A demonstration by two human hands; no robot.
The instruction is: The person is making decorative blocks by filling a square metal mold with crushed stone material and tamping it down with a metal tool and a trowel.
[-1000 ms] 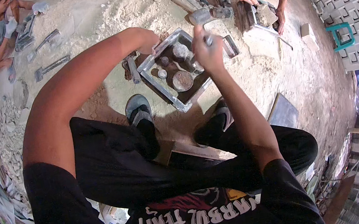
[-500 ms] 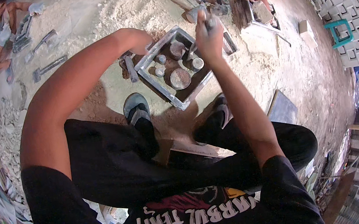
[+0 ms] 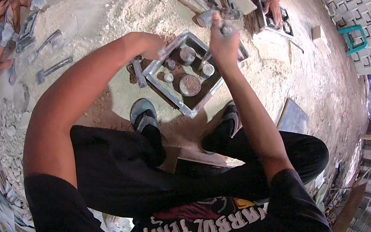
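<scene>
A square metal casting frame [image 3: 174,102] sits on the powdery ground beyond my feet. Several round pieces stand inside it, including a wide disc with a brown, grainy top [image 3: 190,85] and a small whitish cylinder [image 3: 208,69]. My left hand [image 3: 151,44] is at the frame's far left corner, its fingers curled down on the rim and their tips hard to make out. Above the right side of the frame, my right hand [image 3: 224,44] is closed in a fist round a grey-handled tool [image 3: 226,28]. The tool's thin end reaches down among the round pieces.
A co-worker's hand [image 3: 272,9] rests on another box [image 3: 254,16] at the far right. Hammer-like tools [image 3: 53,69] lie at the left, and loose tools [image 3: 222,8] lie beyond the frame. A dark board [image 3: 292,116], white block [image 3: 320,40] and teal stool [image 3: 353,39] are at the right.
The co-worker's other hand has lifted off the box and moved away, and a pale flat piece now shows beside that box. My hands stay at the casting frame with the same holds.
</scene>
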